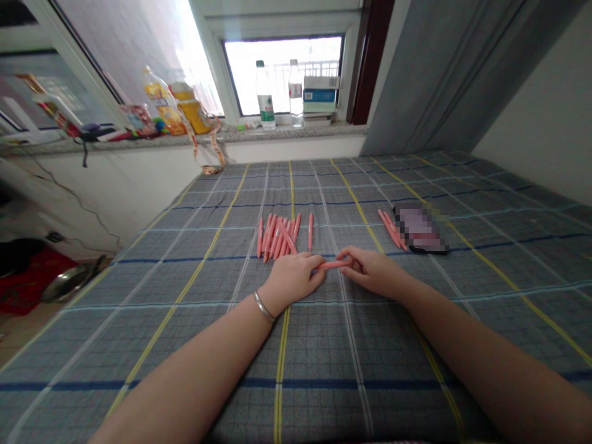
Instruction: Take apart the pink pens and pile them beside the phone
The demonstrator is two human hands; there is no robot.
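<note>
A pink pen point(335, 264) lies crosswise between my two hands, just above the checked cloth. My left hand point(296, 277), with a silver bangle point(263, 306) at the wrist, pinches its left end. The fingertips of my right hand point(372, 270) are closed on its right end. Just beyond my left hand is a loose pile of several pink pens point(276, 237), one slanting over the others. A single pink pen point(311, 231) lies apart, to the right of that pile. The pens' tips are too small to make out clearly.
A few more pink pens point(392, 229) lie beside a dark-edged phone-like object point(422, 229), its face pixelated, at the right. Bottles point(265, 95), a yellow flask point(194, 114) and boxes point(320, 98) stand on the windowsill point(240, 132). A grey curtain point(430, 74) hangs at the back right.
</note>
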